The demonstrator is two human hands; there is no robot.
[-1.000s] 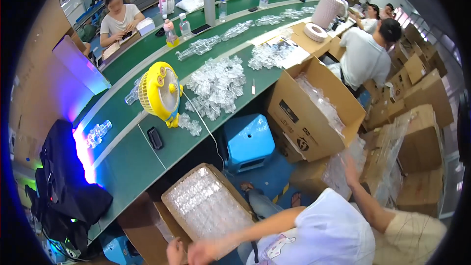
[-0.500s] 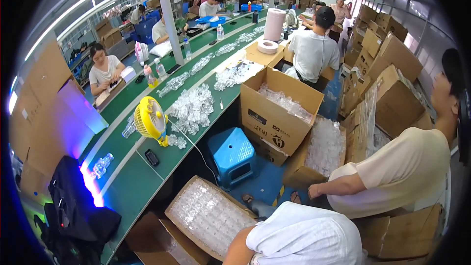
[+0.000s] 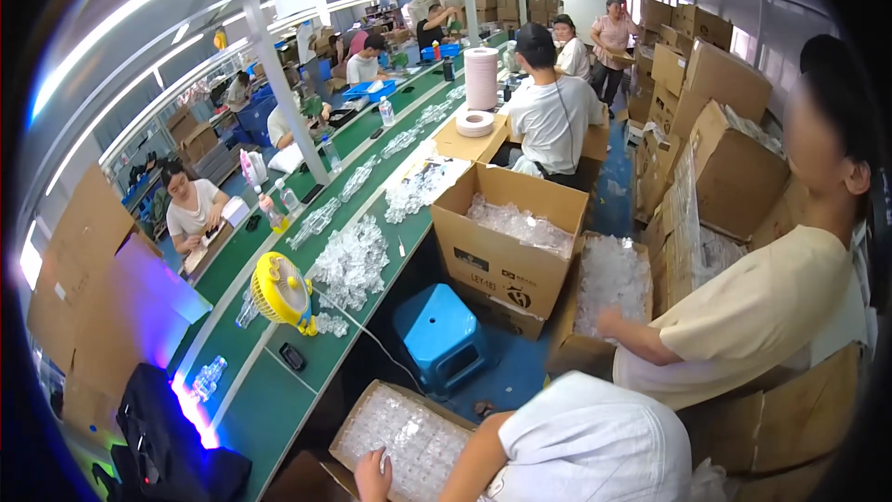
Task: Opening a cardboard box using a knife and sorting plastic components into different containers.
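Observation:
Neither of my own hands shows in the head view. Closest to me at the lower edge, a co-worker in a white shirt (image 3: pixel 595 446) bends over, head out of sight. Beside that person, a low cardboard box (image 3: pixel 346 467) holds rows of clear plastic pieces (image 3: pixel 404 437). A hand (image 3: pixel 372 479) with bent fingers rises from the lower edge over this box; it seems to be the bent co-worker's, but its forearm is cut off. To the right, a co-worker in a cream shirt (image 3: pixel 743 335) holds a hand (image 3: pixel 613 323) over another box of clear pieces (image 3: pixel 609 279).
A green work line (image 3: pixel 325 353) runs along the left, carrying a yellow fan (image 3: pixel 283 293) and a heap of clear plastic parts (image 3: pixel 351 265). A blue stool (image 3: pixel 441 339) and a tall open carton (image 3: pixel 502 256) stand beside it. Stacked cartons (image 3: pixel 720 84) line the right side.
My view has tilted, so the bench, stool and boxes sit lower. A hand has appeared over the low box. The cream-shirted co-worker's hand has moved up to the box of clear pieces.

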